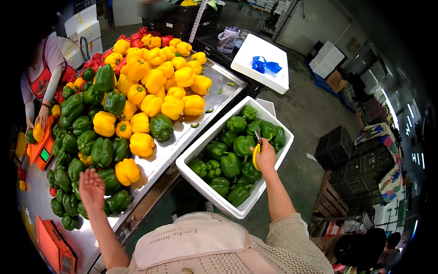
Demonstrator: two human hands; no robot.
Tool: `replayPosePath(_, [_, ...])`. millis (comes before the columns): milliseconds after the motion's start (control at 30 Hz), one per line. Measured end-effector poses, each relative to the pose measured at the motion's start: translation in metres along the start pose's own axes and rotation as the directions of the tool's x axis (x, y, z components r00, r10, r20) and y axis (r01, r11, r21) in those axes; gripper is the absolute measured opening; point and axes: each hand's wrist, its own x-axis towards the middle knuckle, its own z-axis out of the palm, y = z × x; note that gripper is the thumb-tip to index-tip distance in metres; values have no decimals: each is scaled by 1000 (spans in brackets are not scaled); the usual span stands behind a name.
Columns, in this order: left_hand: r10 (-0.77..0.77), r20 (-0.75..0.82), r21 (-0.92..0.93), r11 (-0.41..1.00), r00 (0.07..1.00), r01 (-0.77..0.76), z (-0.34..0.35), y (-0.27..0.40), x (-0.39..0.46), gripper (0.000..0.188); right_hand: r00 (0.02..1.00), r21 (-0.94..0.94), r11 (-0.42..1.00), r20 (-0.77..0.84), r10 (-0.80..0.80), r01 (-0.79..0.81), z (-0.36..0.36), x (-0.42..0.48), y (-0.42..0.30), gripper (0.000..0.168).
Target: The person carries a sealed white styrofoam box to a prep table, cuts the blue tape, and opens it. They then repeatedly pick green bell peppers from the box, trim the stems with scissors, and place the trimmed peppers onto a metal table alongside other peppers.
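My right hand grips yellow-handled scissors, their metal blades among the green bell peppers in a white foam box. One blade tip lies close to a pepper stem; whether it touches cannot be told. On the left, my left hand is spread palm up, holding nothing, at the near side of a heap of green bell peppers on a metal table. Yellow bell peppers are heaped farther back, and red ones lie behind them.
Across the table a person in a red apron handles peppers at an orange scale. Another orange scale stands at the near left. A foam lid holds blue plastic beside a water jug. Black crates stand to the right.
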Motion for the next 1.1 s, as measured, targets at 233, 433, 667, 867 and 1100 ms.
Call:
replayPosePath(233, [-181,8,326,930,983,169,107,-116,-44,25,954,-370,924,299,21,95,43,31,-33,71])
replayPosePath(433, [-383,175,646,740,907,188,152,-186,-65,34,925,45,999,378,-44,29,8,56,-15,76])
replayPosePath(667, [-551,407,786,618,729,29,242,-240,-67,84,527,760,590,631,-569,-272,-74,36,-105,75])
replayPosePath(867, [-680,327,287,733,657,616,222,-233,-61,65,903,730,682,319,-289,-39,-53,-7,-67,59])
replayPosePath(1100, [-678,146,-4,728,720,686,203,-251,-59,70,826,241,807,36,-563,540,-43,-69,-84,62])
